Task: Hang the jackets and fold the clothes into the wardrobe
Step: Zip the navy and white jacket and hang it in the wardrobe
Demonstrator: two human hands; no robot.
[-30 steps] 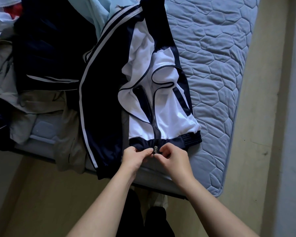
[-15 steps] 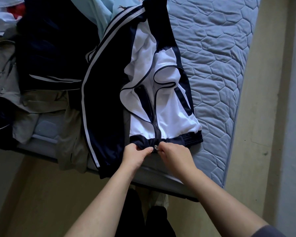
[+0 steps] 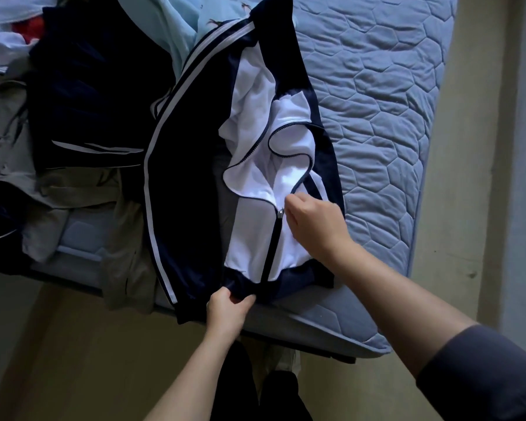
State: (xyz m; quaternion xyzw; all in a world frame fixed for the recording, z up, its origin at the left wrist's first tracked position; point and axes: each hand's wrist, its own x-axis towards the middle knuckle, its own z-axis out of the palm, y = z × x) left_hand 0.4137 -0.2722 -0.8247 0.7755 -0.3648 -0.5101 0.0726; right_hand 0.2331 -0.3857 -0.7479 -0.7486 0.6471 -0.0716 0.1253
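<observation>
Two hands: both grip the jacket [image 3: 192, 177]
Left hand [image 3: 228, 311]: pinches navy hem [image 3: 289, 284]
Right hand [image 3: 315, 221]: pinches zip pull [image 3: 280, 213], beyond left hand
Bed [image 3: 377, 117]: under jacket

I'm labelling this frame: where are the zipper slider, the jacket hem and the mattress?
zipper slider [image 3: 280, 213], head view, metal body.
jacket hem [image 3: 299, 281], head view, dark band right of zip.
mattress [image 3: 377, 117], head view, bare quilted top.
</observation>
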